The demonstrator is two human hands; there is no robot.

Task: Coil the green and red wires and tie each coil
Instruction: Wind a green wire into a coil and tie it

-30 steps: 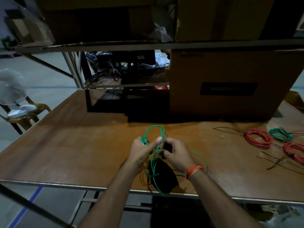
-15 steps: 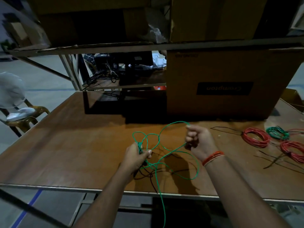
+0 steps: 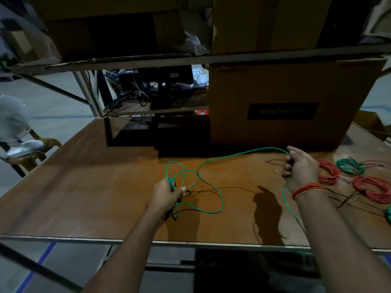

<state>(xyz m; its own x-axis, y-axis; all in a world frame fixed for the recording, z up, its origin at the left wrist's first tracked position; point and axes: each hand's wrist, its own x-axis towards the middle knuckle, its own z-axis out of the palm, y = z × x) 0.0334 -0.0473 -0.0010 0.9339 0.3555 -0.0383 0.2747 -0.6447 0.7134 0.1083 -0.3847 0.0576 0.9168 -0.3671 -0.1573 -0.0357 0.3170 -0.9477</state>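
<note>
While the left hand [image 3: 167, 192] pinches a small bunch of loops of the green wire [image 3: 211, 193] between thumb and curled fingers [image 3: 182, 189], the right hand [image 3: 301, 169] grips the same wire farther along, its fingers curled closed around it. Between the two hands the green wire runs in a raised arc in front of the large cardboard box [image 3: 292, 102]. A loose loop of it lies on the counter [image 3: 84, 187], on the near side of the box and just right of the left hand. Below the right hand the wire drops past the wrist, which bears an orange band [image 3: 306, 189], and crosses the counter's near edge. Thin black ties [image 3: 342, 200] lie on the counter near the right wrist. Right of the box's front face, beyond the right hand, finished coils lie together: a red coil [image 3: 329, 174], a green coil [image 3: 349, 166] and a second red coil [image 3: 372, 187].
</note>
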